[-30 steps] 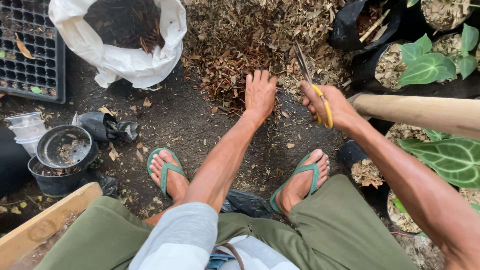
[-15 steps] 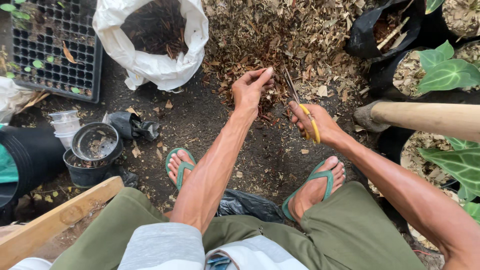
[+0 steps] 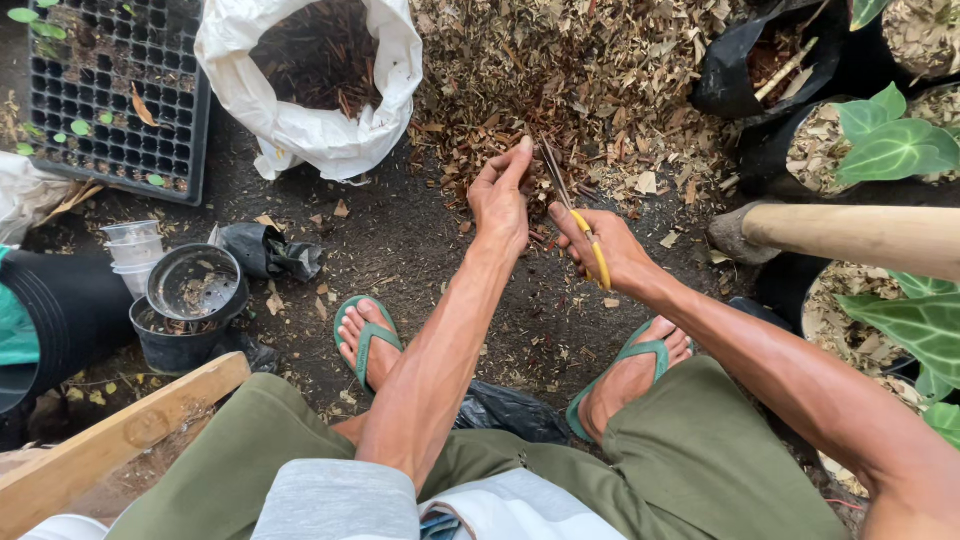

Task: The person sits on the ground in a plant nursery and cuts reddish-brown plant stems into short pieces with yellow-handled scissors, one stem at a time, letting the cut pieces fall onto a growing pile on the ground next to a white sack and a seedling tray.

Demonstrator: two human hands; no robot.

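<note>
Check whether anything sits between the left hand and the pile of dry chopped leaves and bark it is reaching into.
Nothing visible does. The left hand already has its fingertips in the near edge of the leaf and bark pile. The right hand, holding yellow-handled scissors, is just beside it, not across its path.

Scissors blade tips lost among mulch; seedling tray cut off top.

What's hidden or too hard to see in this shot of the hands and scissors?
Head view:
- Scissors: the handles lie inside the right hand, so its grip is mostly hidden; the blade tips blend into the mulch pile.
- Left hand: what its fingertips pinch is too small to tell.
- Wooden handle: cut off by the right edge.
- White sack: its contents are dark with shadow.
</note>
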